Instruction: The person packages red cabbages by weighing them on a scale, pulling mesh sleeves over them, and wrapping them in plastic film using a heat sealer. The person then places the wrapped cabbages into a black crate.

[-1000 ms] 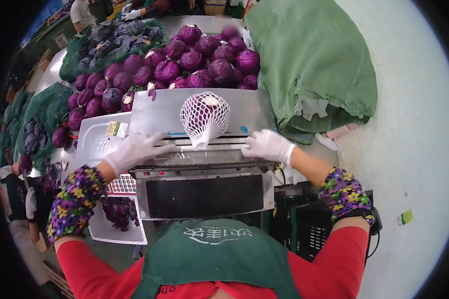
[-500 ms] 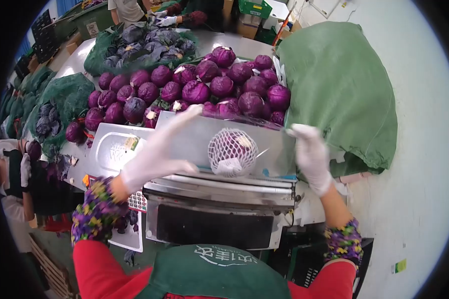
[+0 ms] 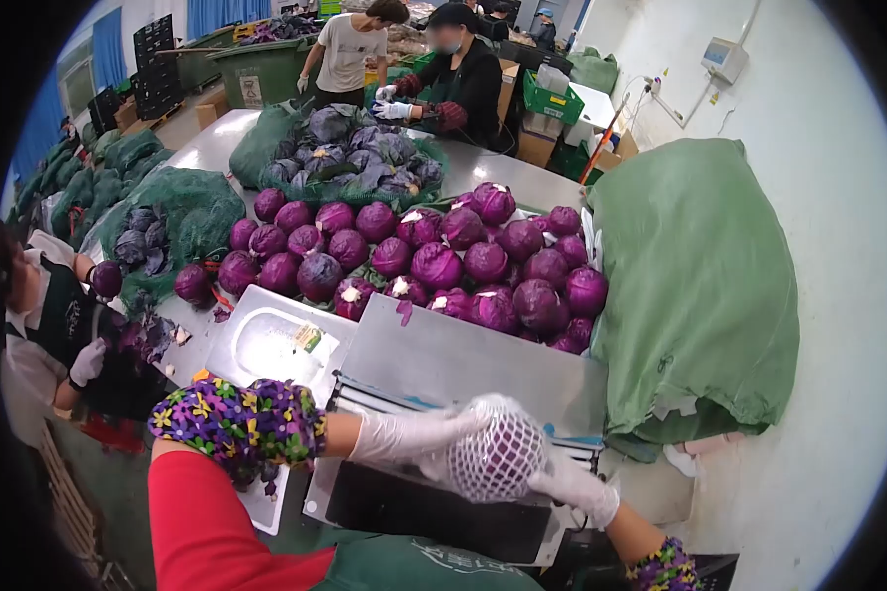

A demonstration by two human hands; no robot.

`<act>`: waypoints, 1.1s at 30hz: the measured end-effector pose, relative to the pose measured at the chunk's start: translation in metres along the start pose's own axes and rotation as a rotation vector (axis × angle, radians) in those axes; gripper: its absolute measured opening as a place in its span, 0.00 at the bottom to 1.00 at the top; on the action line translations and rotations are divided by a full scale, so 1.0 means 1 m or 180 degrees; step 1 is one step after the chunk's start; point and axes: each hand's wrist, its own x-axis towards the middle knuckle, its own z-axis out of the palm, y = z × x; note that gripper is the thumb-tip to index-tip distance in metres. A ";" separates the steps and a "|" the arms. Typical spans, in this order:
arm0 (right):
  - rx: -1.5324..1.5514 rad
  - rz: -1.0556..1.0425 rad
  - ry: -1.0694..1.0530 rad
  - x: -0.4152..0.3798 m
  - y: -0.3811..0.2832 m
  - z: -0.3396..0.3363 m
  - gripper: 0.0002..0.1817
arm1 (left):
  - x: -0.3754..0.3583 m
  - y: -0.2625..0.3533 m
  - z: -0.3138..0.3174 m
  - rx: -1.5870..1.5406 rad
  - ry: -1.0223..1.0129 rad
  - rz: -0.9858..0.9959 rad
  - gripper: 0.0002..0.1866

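A red cabbage (image 3: 501,453) in a white foam net sits between my two gloved hands, above the front of a metal wrapping machine (image 3: 434,507). My left hand (image 3: 414,435) is closed on its left side, fingers reaching over the top. From the lower right, my right hand (image 3: 577,488) grips it too. Some clear film seems to show near the cabbage, but blur hides how it lies. Behind the hands is the machine's flat metal plate (image 3: 473,357).
Several bare red cabbages (image 3: 436,266) are piled behind the plate. A large green sack (image 3: 695,295) stands right, a white tray (image 3: 251,340) left. Dark cabbages fill a green net bag (image 3: 256,148). One co-worker (image 3: 54,315) is at left; two others stand across the table.
The netted cabbage has left the metal plate and come toward me. My hands, apart at the film before, have closed on it. The view has tilted up.
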 end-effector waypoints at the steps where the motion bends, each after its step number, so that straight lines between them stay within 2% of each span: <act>1: 0.0005 0.0084 -0.0017 -0.014 0.008 0.014 0.55 | -0.008 -0.013 0.011 -0.0251 -0.0208 -0.0222 0.43; 3: 0.1035 0.0714 -0.0084 -0.045 0.001 0.051 0.53 | -0.021 -0.043 0.030 -0.0742 -0.0522 -0.0469 0.44; 4: 0.1144 0.0646 -0.0221 -0.052 -0.002 0.063 0.53 | -0.025 -0.055 0.038 -0.0917 -0.0609 -0.0554 0.45; 7: 0.1817 0.1020 -0.0222 -0.070 0.029 0.097 0.54 | -0.030 -0.087 0.056 -0.1303 -0.0726 -0.0643 0.47; 9: 0.1776 0.1092 -0.0262 -0.072 0.047 0.101 0.52 | -0.034 -0.095 0.064 -0.1399 -0.0669 -0.0652 0.49; 10: 0.1733 0.1171 -0.0309 -0.070 0.059 0.102 0.51 | -0.055 -0.073 0.075 -0.1334 -0.0551 -0.0828 0.47; 11: 0.1748 0.1166 -0.0304 -0.070 0.078 0.105 0.51 | -0.053 -0.082 0.073 -0.1327 -0.0549 -0.0844 0.47; 12: 0.2169 0.1125 -0.0194 -0.071 0.101 0.108 0.47 | -0.046 -0.099 0.064 -0.0758 -0.0259 -0.0750 0.43; 13: 0.2586 0.1080 -0.0081 -0.073 0.112 0.112 0.44 | -0.039 -0.119 0.053 -0.0188 0.0026 -0.0649 0.40; 14: 0.2746 0.0764 -0.0125 -0.079 0.094 0.117 0.35 | -0.033 -0.152 0.041 0.0224 0.0325 -0.0195 0.32; 15: 0.2762 0.0762 -0.0123 -0.088 0.084 0.120 0.35 | -0.050 -0.154 0.040 0.0228 0.0323 -0.0210 0.32; 17: 0.3256 0.0807 0.0483 -0.106 0.072 0.123 0.29 | -0.086 -0.157 0.048 0.1522 0.1218 0.0277 0.24; 18: 0.3565 0.0895 0.1041 -0.116 0.075 0.129 0.23 | -0.092 -0.166 0.048 0.1525 0.1211 0.0265 0.24; 19: 0.3573 0.0894 0.1047 -0.122 0.077 0.136 0.23 | -0.095 -0.179 0.052 0.1677 0.1717 0.0991 0.19; 20: 0.2476 0.0862 0.1584 -0.124 0.076 0.146 0.20 | -0.096 -0.189 0.057 0.1808 0.2208 0.1724 0.17; 21: 0.1365 0.0822 0.2070 -0.125 0.078 0.158 0.18 | -0.091 -0.195 0.059 0.1813 0.2186 0.1706 0.17; 22: 0.0592 0.0404 0.2552 -0.116 0.091 0.166 0.15 | -0.080 -0.200 0.059 0.0990 0.2276 0.1819 0.16; 23: 0.0614 0.0417 0.2567 -0.114 0.092 0.167 0.15 | -0.072 -0.202 0.063 0.0165 0.2348 0.1912 0.16; 24: 0.0767 0.0428 0.2805 -0.110 0.089 0.164 0.16 | -0.068 -0.187 0.074 0.0082 0.2669 0.1877 0.18; 25: 0.0913 0.0434 0.3033 -0.106 0.084 0.160 0.18 | -0.066 -0.177 0.080 0.0087 0.2666 0.1876 0.18; 26: 0.1166 0.0378 0.3310 -0.099 0.078 0.159 0.18 | -0.064 -0.168 0.085 -0.0412 0.2604 0.1874 0.19; 27: 0.1178 0.0388 0.3310 -0.102 0.073 0.152 0.18 | -0.064 -0.161 0.088 -0.0912 0.2534 0.1854 0.19; 28: 0.1596 0.0426 0.3412 -0.110 0.069 0.143 0.17 | -0.064 -0.157 0.090 -0.1173 0.2446 0.1805 0.19; 29: 0.2014 0.0465 0.3506 -0.119 0.066 0.135 0.17 | -0.073 -0.154 0.091 -0.1857 0.2162 0.1596 0.18; 30: 0.2260 0.0530 0.3469 -0.130 0.069 0.131 0.16 | -0.079 -0.157 0.093 -0.1966 0.2297 0.1262 0.18; 31: 0.1663 0.0549 0.3309 -0.142 0.080 0.133 0.14 | -0.083 -0.164 0.094 -0.2074 0.2432 0.0932 0.18; 33: 0.1990 0.1380 0.2932 -0.164 0.132 0.136 0.12 | -0.077 -0.221 0.082 -0.1676 0.2641 0.0462 0.13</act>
